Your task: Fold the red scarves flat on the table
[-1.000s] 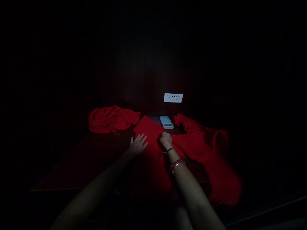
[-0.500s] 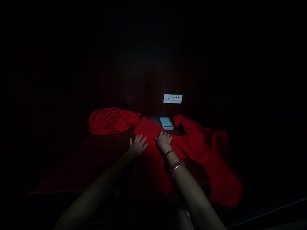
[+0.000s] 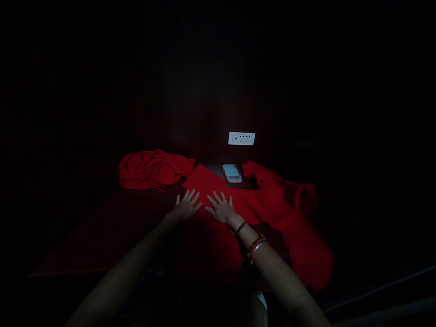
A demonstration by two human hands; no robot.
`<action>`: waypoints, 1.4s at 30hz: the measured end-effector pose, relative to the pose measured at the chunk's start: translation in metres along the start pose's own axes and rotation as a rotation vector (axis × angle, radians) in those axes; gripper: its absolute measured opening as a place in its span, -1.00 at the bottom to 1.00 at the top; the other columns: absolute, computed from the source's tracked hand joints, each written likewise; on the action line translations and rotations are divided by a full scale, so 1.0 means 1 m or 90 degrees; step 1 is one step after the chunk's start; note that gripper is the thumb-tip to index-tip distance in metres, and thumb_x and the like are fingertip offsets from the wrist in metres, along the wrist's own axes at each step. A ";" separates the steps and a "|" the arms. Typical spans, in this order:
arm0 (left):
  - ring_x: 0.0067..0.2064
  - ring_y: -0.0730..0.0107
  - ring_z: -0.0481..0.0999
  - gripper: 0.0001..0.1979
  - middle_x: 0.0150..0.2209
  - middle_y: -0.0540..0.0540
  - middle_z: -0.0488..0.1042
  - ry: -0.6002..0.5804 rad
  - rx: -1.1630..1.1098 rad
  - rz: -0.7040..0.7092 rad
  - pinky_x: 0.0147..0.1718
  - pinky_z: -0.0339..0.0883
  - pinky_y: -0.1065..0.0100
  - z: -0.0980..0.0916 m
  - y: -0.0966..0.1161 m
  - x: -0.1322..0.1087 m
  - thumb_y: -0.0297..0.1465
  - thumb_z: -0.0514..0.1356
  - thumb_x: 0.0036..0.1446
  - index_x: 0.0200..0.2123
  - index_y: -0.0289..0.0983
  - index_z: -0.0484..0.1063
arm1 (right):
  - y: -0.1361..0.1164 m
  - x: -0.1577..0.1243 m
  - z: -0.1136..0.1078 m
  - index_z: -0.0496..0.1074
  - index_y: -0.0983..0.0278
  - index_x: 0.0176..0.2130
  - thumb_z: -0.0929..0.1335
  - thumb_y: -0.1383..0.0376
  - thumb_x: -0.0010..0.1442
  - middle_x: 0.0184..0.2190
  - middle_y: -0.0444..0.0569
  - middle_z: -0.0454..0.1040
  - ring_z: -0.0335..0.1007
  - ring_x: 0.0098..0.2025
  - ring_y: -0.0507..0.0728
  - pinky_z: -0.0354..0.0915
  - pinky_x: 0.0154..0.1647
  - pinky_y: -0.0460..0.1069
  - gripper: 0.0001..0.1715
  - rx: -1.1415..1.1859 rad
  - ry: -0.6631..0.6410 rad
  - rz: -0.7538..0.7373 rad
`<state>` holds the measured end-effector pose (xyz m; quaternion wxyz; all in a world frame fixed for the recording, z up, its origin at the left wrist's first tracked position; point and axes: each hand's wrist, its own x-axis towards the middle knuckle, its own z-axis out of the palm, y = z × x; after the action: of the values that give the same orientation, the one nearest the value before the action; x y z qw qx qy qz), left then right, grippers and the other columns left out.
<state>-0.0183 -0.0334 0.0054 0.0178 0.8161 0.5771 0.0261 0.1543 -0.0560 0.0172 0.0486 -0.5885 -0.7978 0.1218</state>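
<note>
A red cloth point(image 3: 211, 227) lies spread flat on a dark table in front of me. My left hand point(image 3: 185, 206) rests flat on its left edge with the fingers spread. My right hand point(image 3: 221, 208) lies flat on the cloth just beside it, fingers stretched out; bracelets circle that wrist. Neither hand holds anything. The scene is very dark.
A bunched red cloth point(image 3: 150, 169) sits at the back left. More red fabric point(image 3: 293, 213) is heaped to the right and hangs over the table's edge. A phone point(image 3: 232, 173) lies at the back, below a white wall socket point(image 3: 241, 138).
My right hand has gone from a closed fist to flat with fingers spread, and has slid left towards the left hand. The left hand has stayed flat.
</note>
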 end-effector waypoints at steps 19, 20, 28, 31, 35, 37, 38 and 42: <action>0.18 0.04 -0.18 -0.50 0.19 -0.17 -0.17 0.038 0.004 0.030 0.02 -0.32 -0.12 0.010 -0.028 -0.002 -0.28 -0.12 0.11 0.12 -0.27 0.01 | 0.107 -0.078 -0.051 0.05 0.39 0.11 0.08 0.05 0.15 0.16 0.13 -0.07 -0.28 0.19 0.20 -0.27 0.13 0.12 -0.34 -0.214 0.201 0.120; 0.18 0.05 -0.20 -0.49 0.19 -0.17 -0.20 0.051 0.008 0.024 0.02 -0.31 -0.11 0.011 -0.026 -0.001 -0.26 -0.14 0.11 0.13 -0.29 -0.01 | 0.091 -0.071 -0.047 0.06 0.42 0.10 0.09 0.04 0.14 0.14 0.16 -0.03 -0.20 0.17 0.19 -0.18 0.12 0.07 -0.33 -0.161 0.187 0.089; 0.18 0.13 -0.16 -0.46 0.18 -0.17 -0.11 0.064 0.014 -0.047 0.02 -0.22 -0.09 0.016 -0.013 -0.006 -0.19 -0.18 0.11 0.14 -0.29 -0.04 | -0.007 0.000 -0.041 0.37 0.37 -0.13 0.23 0.05 0.04 -0.07 0.20 0.31 0.23 -0.05 0.21 0.21 -0.17 -0.01 -0.47 0.017 0.015 0.264; 0.17 0.10 -0.10 -0.46 0.17 -0.19 -0.06 0.102 0.035 -0.074 0.02 -0.22 -0.09 0.015 0.001 -0.009 -0.18 -0.17 0.11 0.13 -0.31 0.00 | -0.010 0.019 -0.048 0.39 0.33 -0.15 0.30 0.11 -0.03 -0.10 0.15 0.35 0.27 -0.08 0.21 0.23 -0.20 -0.02 -0.52 0.038 -0.010 0.297; 0.16 0.07 -0.07 -0.46 0.16 -0.21 -0.03 0.124 0.038 -0.100 0.03 -0.24 -0.08 0.015 0.017 -0.007 -0.17 -0.15 0.10 0.12 -0.30 0.04 | -0.003 0.034 -0.047 0.39 0.33 -0.15 0.37 0.25 -0.11 -0.11 0.16 0.36 0.29 -0.10 0.20 0.26 -0.24 -0.04 -0.54 0.062 -0.009 0.323; 0.16 0.06 -0.08 -0.45 0.16 -0.21 -0.03 0.121 0.029 -0.102 0.03 -0.25 -0.09 0.015 0.020 -0.005 -0.16 -0.16 0.10 0.12 -0.30 0.02 | 0.001 0.037 -0.045 0.39 0.35 -0.15 0.37 0.28 -0.12 -0.12 0.17 0.36 0.30 -0.11 0.19 0.27 -0.28 -0.06 -0.54 0.076 -0.002 0.337; 0.16 0.06 -0.09 -0.45 0.16 -0.21 -0.04 0.114 0.023 -0.100 0.03 -0.26 -0.09 0.014 0.020 -0.004 -0.16 -0.16 0.10 0.13 -0.30 0.01 | 0.003 0.039 -0.043 0.40 0.35 -0.16 0.37 0.29 -0.11 -0.13 0.17 0.37 0.31 -0.12 0.19 0.27 -0.30 -0.08 -0.56 0.085 0.002 0.339; 0.17 0.09 -0.12 -0.44 0.17 -0.18 -0.07 0.089 -0.011 -0.091 0.02 -0.26 -0.11 0.011 0.018 -0.004 -0.15 -0.17 0.10 0.13 -0.29 0.00 | 0.012 0.039 -0.037 0.39 0.35 -0.17 0.35 0.31 -0.08 -0.16 0.12 0.39 0.34 -0.17 0.15 0.25 -0.40 -0.13 -0.60 0.124 0.010 0.340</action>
<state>-0.0018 -0.0433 -0.0047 -0.0132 0.7687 0.6336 0.0866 0.1615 -0.0100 0.0477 0.0773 -0.7715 -0.5985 0.2013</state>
